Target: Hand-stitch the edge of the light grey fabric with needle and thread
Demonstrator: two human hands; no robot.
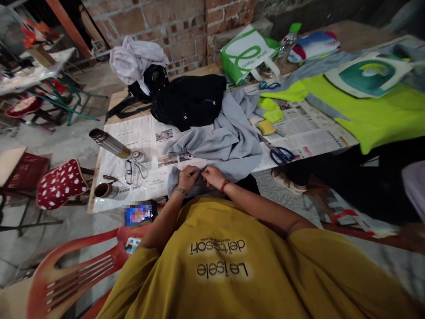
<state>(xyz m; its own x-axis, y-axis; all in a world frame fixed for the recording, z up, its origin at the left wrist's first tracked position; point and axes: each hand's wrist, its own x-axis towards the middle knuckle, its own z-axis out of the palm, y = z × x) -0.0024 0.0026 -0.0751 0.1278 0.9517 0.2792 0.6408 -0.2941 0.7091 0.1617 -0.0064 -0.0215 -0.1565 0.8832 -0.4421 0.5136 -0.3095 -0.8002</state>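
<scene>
Spanning the scene under newspaper [142,133], the table [212,69] carries a bright yellow cloth [365,122] on the right and, in the middle, the grey cloth [229,135]. This runs in loose folds from beside a black bag [189,102] on the far side to the near edge. It looks thin, light and soft, likely to crumple or slide rather than keep a shape; a pinch at a fold or edge seems the surest hold, with the slack resting on the table. An iron [368,75] sits on the yellow cloth at the far right. Left of the folds, newspaper shows as far as a steel flask [109,142], so that side seems to give more room for shifting cloth. At the near edge the left hand [188,178] and right hand [214,177] are close together, fingertips pinching the grey cloth; any finer thing between them is too small to tell. Scissors [281,155] lie just right of the folds, blades pointing toward them, and could snag a sideways pull. Glasses [134,172] sit near on the left.
</scene>
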